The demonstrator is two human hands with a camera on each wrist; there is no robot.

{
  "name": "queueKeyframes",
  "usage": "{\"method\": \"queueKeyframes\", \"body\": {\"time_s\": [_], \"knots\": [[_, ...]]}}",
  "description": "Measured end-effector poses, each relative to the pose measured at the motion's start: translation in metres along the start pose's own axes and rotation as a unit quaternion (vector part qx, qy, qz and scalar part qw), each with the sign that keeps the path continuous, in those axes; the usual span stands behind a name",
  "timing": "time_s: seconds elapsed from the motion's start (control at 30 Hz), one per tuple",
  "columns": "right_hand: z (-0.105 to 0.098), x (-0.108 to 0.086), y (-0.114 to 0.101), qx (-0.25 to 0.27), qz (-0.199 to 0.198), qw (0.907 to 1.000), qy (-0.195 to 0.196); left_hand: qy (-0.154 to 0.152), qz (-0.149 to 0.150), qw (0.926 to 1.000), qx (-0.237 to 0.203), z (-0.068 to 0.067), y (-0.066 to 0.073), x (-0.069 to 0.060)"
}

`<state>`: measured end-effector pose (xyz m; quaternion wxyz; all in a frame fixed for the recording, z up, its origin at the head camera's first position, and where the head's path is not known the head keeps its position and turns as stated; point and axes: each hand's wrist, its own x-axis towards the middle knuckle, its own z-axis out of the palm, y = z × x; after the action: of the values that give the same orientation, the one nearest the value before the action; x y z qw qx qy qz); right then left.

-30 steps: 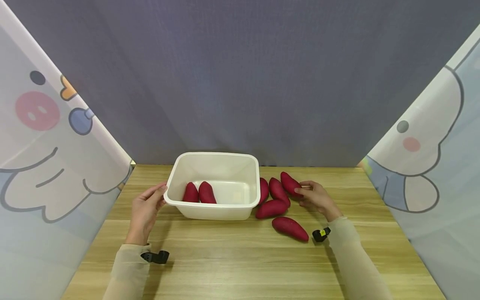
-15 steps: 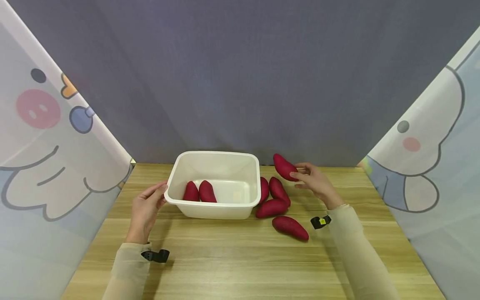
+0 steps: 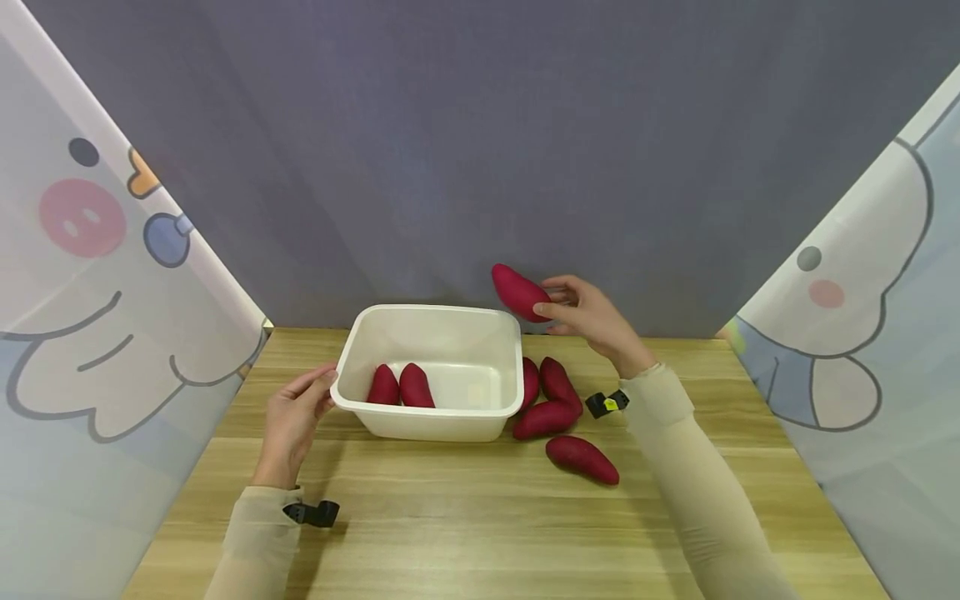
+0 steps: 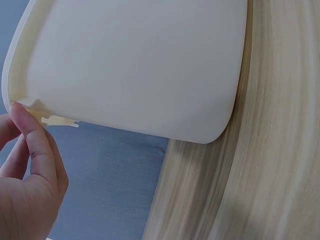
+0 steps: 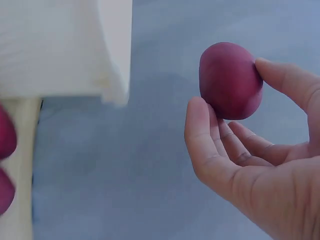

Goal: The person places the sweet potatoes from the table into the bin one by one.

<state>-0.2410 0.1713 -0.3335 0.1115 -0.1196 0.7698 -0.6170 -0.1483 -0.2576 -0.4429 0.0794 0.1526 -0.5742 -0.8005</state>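
Observation:
My left hand (image 3: 291, 429) pinches the left rim of a white plastic bin (image 3: 431, 423); the left wrist view shows thumb and fingers (image 4: 37, 142) at the rim's corner. Inside the bin, two red sweet potatoes lie side by side, one being the sweet potato (image 3: 415, 386). My right hand (image 3: 596, 321) holds another sweet potato (image 3: 519, 292) in the air, above and just beyond the bin's right back corner. In the right wrist view that sweet potato (image 5: 230, 81) sits end-on between thumb and fingers.
On the wooden table (image 3: 450, 517), several sweet potatoes lie right of the bin, three grouped by its wall and a separate sweet potato (image 3: 582, 460) nearer the front. A grey curtain (image 3: 480, 150) hangs behind; printed cartoon panels stand at both sides.
My right hand has lifted its sweet potato from the group on the table and carried it up and left toward the bin. The left hand stays at the rim.

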Motion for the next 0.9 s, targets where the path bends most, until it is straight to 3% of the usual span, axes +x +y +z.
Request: {"method": "queueKeyframes", "body": {"time_s": [0.23,0.43,0.7,0.9], "knots": [[0.042,0.033,-0.024,-0.050,-0.016,0.9970,-0.056,0.003,0.007,1.0000,-0.003,0.000,0.000,-0.002],[0.080,0.056,-0.030,-0.061,-0.035,0.9920,-0.105,0.000,0.017,0.9998,-0.012,0.000,-0.001,-0.003],[0.118,0.080,-0.016,-0.062,-0.018,0.9881,-0.139,0.006,0.014,0.9998,-0.010,0.003,-0.002,-0.007],[0.133,0.085,0.002,-0.079,0.010,0.9843,-0.158,0.003,0.015,0.9998,-0.008,0.005,-0.002,-0.009]]}}
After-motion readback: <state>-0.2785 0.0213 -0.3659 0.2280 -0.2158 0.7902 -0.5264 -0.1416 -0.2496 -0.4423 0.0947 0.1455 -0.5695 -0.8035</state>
